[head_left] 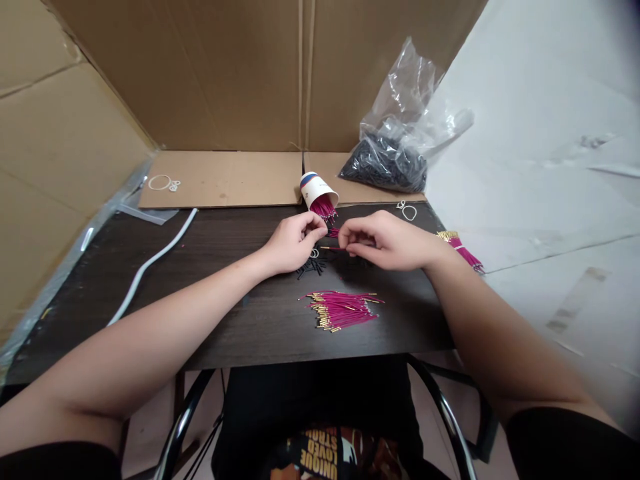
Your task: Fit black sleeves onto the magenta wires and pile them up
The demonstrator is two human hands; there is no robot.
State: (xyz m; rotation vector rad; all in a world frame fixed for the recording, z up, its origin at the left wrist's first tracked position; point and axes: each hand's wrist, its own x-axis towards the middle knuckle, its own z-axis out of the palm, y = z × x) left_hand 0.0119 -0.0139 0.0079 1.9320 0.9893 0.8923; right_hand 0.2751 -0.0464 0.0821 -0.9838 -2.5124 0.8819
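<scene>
My right hand (383, 240) pinches a thin magenta wire (334, 249), whose gold-coloured tip points left toward my other hand. The fingers of my left hand (299, 241) are pressed together; what they hold, if anything, is too small to make out. Just below that hand lie short black sleeves (311, 267) in a loose heap and a small white ring (314, 253). More magenta wires with black ends (333, 233) lie between and behind the hands. Nearer me, a pile of magenta wires (345, 311) with gold ends rests on the dark table (240, 333).
Behind my hands a paper cup (320, 189) lies tipped, magenta wires in its mouth. A plastic bag of black pieces (387, 160) stands back right. A banded wire bundle (461, 251) is at the right edge, rubber bands (409, 212) nearby, a white tube (150, 260) at left.
</scene>
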